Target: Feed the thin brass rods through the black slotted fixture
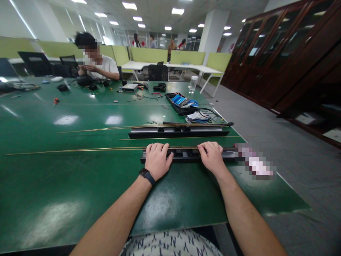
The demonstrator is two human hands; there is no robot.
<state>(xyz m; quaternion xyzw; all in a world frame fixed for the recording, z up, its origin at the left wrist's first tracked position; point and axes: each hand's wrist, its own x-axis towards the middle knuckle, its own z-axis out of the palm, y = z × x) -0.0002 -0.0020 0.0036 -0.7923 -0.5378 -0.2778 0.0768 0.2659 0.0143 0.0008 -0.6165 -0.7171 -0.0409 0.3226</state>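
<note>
So, a long black rail (186, 160) is laid flat across the near part of the green bench (80, 199), and both hands are set on it. The left hand (158, 160) is placed over its left part, fingers bent over the top and thumb spread off to the right, so that grip is left partly open; whether anything is pinched in it can't be told. With the right hand (211, 156), thumb and forefinger are brought close together at the thin brass rods (183, 147) lying along the rail; it can't really be seen if one is actually held. Those rods are stuck way out past the rail's left end. A dark watch (147, 176) is worn on the left wrist.

Just beyond, a loose rod (149, 139) is laid in front of a second rail (178, 134), with more rods on top of that one. Farther off, a black tray (181, 111) is filled with blue stuff, and a clear cup (193, 85) is parked near the far right corner. At far left, something small is being handled by another person (106, 67).
</note>
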